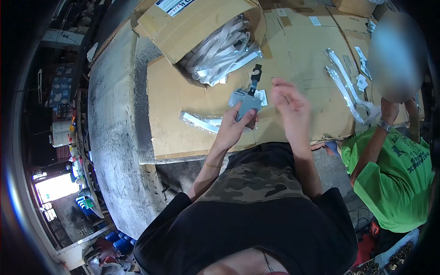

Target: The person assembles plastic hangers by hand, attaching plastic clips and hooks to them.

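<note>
My left hand (233,127) is wrapped round a grey box-shaped device (249,107) over the cardboard-covered table (169,91). A black piece with a short strap (255,79) sticks up from the device's top. To the right, my right hand (292,103) is raised with nothing visible in it; its fingers are partly bent, apart and slightly blurred. Beneath the device, a clear plastic bag and a white label (261,97) show. A bagged white strip (200,122) lies left of my left hand.
An open cardboard box (197,27) holds many bagged white strips (224,50). More bagged strips (347,85) lie on the right of the table. A person in a green shirt (394,176) is at the right, arms over the table. A grey padded surface (112,128) is at the left.
</note>
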`<move>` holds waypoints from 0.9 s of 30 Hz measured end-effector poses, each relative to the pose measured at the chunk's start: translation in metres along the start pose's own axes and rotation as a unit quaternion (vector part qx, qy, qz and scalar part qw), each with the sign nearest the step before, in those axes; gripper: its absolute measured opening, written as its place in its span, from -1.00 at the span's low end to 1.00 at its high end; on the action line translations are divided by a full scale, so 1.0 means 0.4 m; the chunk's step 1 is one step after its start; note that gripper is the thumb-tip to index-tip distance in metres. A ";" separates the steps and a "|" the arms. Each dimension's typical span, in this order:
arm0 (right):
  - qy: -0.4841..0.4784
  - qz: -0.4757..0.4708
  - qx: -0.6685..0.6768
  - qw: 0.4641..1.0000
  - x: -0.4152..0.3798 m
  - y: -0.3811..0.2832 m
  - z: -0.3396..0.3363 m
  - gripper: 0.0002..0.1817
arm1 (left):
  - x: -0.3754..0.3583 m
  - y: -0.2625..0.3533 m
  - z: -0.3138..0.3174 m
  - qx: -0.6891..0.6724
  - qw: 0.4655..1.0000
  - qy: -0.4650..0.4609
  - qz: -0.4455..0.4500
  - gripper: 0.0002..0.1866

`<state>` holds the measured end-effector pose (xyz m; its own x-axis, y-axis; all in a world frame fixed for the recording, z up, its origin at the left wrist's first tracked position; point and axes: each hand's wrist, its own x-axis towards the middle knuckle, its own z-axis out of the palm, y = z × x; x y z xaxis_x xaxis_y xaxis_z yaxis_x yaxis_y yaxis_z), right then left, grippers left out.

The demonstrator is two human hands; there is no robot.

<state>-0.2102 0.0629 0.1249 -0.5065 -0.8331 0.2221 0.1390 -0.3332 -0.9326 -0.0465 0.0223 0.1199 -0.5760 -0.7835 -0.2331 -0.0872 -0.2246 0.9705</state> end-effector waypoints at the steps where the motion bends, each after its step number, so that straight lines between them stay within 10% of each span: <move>1: 0.002 -0.001 -0.002 1.000 0.006 -0.009 -0.014 -0.89 | 0.000 0.000 -0.001 -0.037 0.999 0.007 -0.006 -0.80; 3: 0.024 0.176 0.372 0.911 0.014 -0.033 -0.049 -0.88 | -0.001 -0.008 -0.006 -0.027 1.000 0.006 0.007 -0.82; 6: -0.019 0.216 0.459 0.862 0.021 -0.025 -0.088 -0.86 | -0.002 -0.007 -0.005 -0.008 1.000 0.001 0.024 -0.84; 19: 0.087 0.176 0.414 0.889 0.023 -0.042 -0.143 -0.87 | -0.001 -0.010 0.015 0.003 0.996 -0.089 -0.011 -0.78; 27: -0.046 0.245 0.093 0.964 -0.059 -0.073 -0.074 -0.80 | 0.005 -0.001 0.018 0.002 0.996 -0.082 0.038 -0.79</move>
<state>-0.2277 0.1053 0.1385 -0.2662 -0.9431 -0.1993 0.4962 0.0431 -0.8671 -0.0534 0.0252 0.1195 -0.7058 -0.6933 -0.1456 -0.0408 -0.1654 0.9854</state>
